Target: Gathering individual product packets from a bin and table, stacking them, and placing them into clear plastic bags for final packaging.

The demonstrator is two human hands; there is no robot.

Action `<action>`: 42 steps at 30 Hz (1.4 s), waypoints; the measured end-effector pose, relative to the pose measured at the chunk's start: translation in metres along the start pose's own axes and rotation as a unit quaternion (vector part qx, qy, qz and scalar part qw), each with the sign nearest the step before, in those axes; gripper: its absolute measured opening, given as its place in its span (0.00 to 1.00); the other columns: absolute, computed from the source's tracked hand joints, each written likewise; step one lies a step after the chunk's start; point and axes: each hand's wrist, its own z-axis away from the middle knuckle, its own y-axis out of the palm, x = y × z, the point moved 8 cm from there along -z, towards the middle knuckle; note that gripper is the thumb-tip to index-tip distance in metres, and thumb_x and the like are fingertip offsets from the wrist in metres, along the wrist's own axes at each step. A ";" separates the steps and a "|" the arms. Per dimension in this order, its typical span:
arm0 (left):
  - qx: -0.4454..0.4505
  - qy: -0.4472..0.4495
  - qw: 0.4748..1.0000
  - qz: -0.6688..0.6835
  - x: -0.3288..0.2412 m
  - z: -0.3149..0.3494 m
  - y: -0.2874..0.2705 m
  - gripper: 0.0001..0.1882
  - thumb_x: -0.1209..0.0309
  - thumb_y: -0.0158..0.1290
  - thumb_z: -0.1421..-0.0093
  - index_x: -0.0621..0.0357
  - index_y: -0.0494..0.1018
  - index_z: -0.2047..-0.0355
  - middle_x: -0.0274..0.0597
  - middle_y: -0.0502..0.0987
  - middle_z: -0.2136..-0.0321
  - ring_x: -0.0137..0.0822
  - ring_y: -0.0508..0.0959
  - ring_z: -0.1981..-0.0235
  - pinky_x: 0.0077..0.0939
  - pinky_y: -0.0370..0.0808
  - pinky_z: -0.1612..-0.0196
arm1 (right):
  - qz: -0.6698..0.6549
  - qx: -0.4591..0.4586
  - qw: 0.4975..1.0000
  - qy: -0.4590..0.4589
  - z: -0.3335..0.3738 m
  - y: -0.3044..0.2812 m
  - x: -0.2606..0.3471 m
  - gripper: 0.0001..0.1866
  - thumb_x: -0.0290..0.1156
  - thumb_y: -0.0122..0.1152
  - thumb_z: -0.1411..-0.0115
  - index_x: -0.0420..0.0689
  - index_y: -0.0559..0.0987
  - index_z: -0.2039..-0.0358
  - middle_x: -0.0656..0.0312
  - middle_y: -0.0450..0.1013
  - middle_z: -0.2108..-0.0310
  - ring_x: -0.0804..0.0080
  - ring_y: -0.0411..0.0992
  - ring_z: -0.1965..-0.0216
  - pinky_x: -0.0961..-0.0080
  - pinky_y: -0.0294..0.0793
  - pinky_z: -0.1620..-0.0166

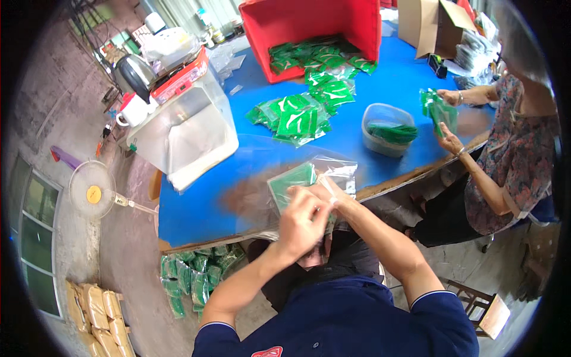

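Note:
Over the table's near edge, my right hand (328, 191) closes on a clear plastic bag (344, 170) that has flat green packets (291, 183) inside. Crossing in front of it is my left hand (302, 225), its fingers curled together and slightly blurred. Whatever those fingers pinch, if anything, is too small to make out. A shiny clear film (315, 254) hangs below the left hand, near my lap. Farther away, a loose pile of green packets (297, 119) spreads from the mouth of a tipped red bin (312, 24).
At the right, a co-worker's hands (451, 141) hold green packets beside a clear tub (385, 146). A large translucent box (190, 134) stands left on the blue table (202, 217). Bagged green packs (193, 276) lie on the floor, near a fan (93, 191).

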 end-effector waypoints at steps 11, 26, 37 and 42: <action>0.263 0.168 0.923 -0.224 0.020 -0.106 0.022 0.15 0.71 0.56 0.46 0.58 0.80 0.58 0.52 0.82 0.61 0.48 0.81 0.54 0.49 0.76 0.53 | 0.061 0.059 0.992 -0.092 0.004 0.022 0.008 0.34 0.32 0.72 0.45 0.34 0.70 0.40 0.54 0.72 0.45 0.66 0.71 0.46 0.65 0.72 0.43; 0.036 0.235 0.970 0.052 -0.088 -0.039 0.003 0.17 0.72 0.64 0.52 0.58 0.78 0.59 0.45 0.77 0.56 0.43 0.78 0.52 0.56 0.59 0.33 | 0.078 0.257 0.954 0.135 0.003 0.069 0.006 0.34 0.40 0.74 0.48 0.37 0.75 0.44 0.53 0.78 0.50 0.64 0.75 0.49 0.64 0.69 0.40; -0.181 -0.438 0.673 0.568 0.150 0.126 -0.065 0.43 0.34 0.41 0.33 0.62 0.65 0.37 0.48 0.72 0.42 0.45 0.74 0.43 0.45 0.72 0.41 | 0.034 0.246 0.961 0.119 0.001 0.099 0.006 0.28 0.52 0.69 0.44 0.44 0.83 0.51 0.56 0.79 0.54 0.67 0.74 0.55 0.66 0.75 0.53; -0.133 -0.466 0.609 0.628 0.156 0.112 -0.033 0.47 0.31 0.43 0.37 0.55 0.58 0.31 0.48 0.61 0.33 0.48 0.69 0.39 0.49 0.69 0.37 | -0.070 0.206 0.959 0.182 -0.015 0.078 -0.043 0.29 0.51 0.70 0.44 0.40 0.81 0.51 0.63 0.81 0.58 0.72 0.79 0.60 0.71 0.80 0.57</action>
